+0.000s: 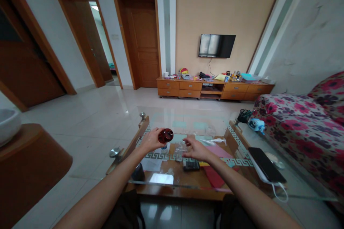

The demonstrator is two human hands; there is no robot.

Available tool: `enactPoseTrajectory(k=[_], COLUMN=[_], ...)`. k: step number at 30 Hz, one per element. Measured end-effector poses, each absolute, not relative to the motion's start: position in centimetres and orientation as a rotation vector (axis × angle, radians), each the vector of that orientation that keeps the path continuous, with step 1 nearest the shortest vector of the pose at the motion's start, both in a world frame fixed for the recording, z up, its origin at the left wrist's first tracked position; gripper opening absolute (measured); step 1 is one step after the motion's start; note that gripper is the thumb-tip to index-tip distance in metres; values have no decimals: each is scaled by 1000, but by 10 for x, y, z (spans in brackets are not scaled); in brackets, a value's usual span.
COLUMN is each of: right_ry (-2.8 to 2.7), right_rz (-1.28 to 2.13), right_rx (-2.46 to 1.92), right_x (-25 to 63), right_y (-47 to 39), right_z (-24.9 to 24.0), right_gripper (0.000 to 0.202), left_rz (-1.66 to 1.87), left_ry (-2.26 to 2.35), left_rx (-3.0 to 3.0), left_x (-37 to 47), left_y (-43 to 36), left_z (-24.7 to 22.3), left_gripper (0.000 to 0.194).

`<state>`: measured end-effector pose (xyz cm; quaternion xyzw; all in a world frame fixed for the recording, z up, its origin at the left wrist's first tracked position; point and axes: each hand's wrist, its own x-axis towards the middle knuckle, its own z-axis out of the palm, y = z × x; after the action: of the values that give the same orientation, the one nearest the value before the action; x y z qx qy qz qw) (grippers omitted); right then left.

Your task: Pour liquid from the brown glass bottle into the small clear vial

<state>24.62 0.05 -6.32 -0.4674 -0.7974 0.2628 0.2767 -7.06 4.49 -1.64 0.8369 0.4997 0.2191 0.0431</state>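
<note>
My left hand holds a small dark red round object, glossy like a lid or small bottle, above the glass coffee table. My right hand reaches out low over the table with its fingers spread, touching or just above a clear plastic wrapper or cup. Whether it grips that item I cannot tell. A small blue thing sits under the red object. A black calculator-like device lies just below my right hand.
A phone lies on a white charger with its cable at the table's right. A floral sofa stands at the right, a brown round stand at the left. A TV hangs above a cluttered wooden cabinet.
</note>
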Motion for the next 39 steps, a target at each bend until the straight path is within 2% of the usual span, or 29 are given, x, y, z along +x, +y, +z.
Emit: enactPoseTrajectory(k=[7, 24, 39], right_ry=[-2168, -2159, -2106], right_rz=[675, 591, 618], right_rx=[-1245, -1317, -1334], right_x=[239, 235, 232], right_y=[5, -3, -2], right_z=[-64, -49, -52], right_gripper=[86, 78, 80], left_rz=[681, 699, 661], left_ry=[1479, 1414, 1405], left_rx=[2730, 2888, 2959], left_x=[-66, -55, -53], left_y=[38, 37, 37], left_z=[-15, -6, -2], left_gripper=[66, 69, 70])
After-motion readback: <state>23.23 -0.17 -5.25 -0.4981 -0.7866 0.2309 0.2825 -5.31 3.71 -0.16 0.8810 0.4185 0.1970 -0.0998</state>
